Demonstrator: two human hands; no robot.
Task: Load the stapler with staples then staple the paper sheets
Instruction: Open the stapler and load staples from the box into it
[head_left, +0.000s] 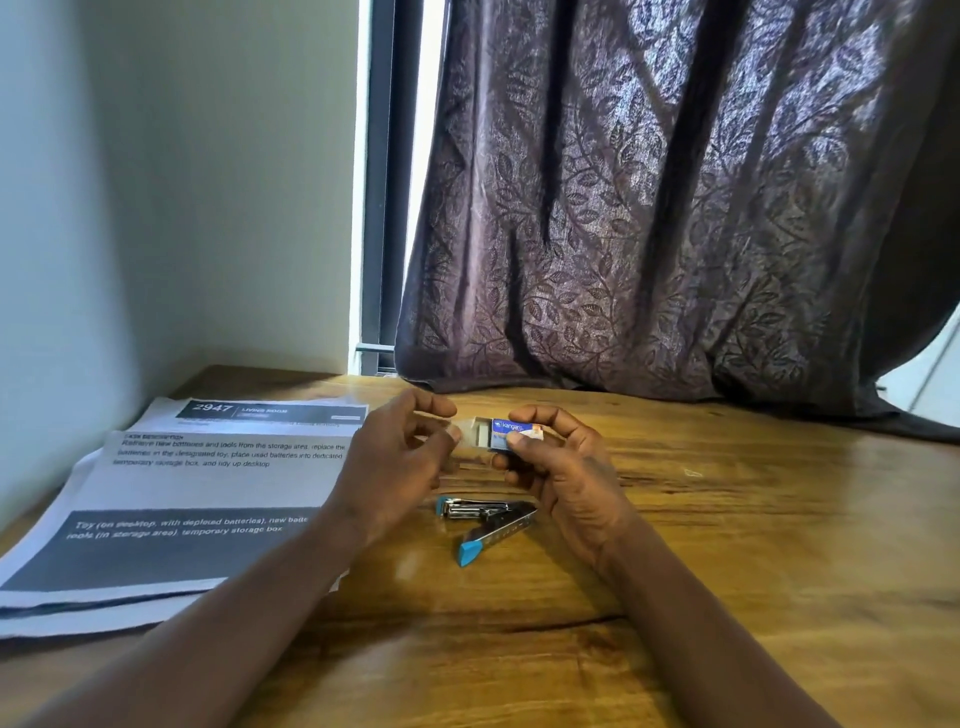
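A small blue staple box (511, 432) is held above the wooden table (727, 545). My right hand (558, 470) grips its blue sleeve between thumb and fingers. My left hand (400, 457) pinches the pale inner tray (475, 434), which sticks out of the sleeve to the left. Below the hands lies the stapler (488, 522), metal with blue ends, swung open on the table. The paper sheets (182, 499), printed with text and dark bands, lie stacked at the left. No staples can be made out inside the tray.
A dark patterned curtain (675, 218) hangs behind the table and drapes onto its far edge. A pale wall (156, 182) borders the table on the left. The bare wood stretches to the right of the hands.
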